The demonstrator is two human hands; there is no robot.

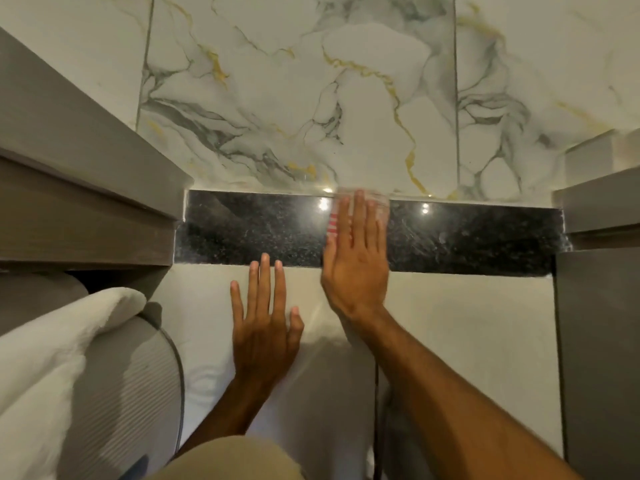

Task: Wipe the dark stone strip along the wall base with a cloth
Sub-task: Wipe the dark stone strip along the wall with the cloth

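A dark speckled stone strip (263,230) runs along the base of the marble-patterned wall (277,98). My right hand (356,258) lies flat across the strip, fingers together, pressing a pale cloth with red stripes (333,223) against it. Only the cloth's edges show around the fingers, and they look blurred. My left hand (265,323) rests flat on the light floor tile (467,323) just below the strip, fingers spread, holding nothing.
Grey cabinet or furniture edges flank the strip at left (86,209) and right (599,209). A white towel (52,358) drapes over a ribbed grey object (131,393) at lower left. A dark panel (599,358) stands at lower right.
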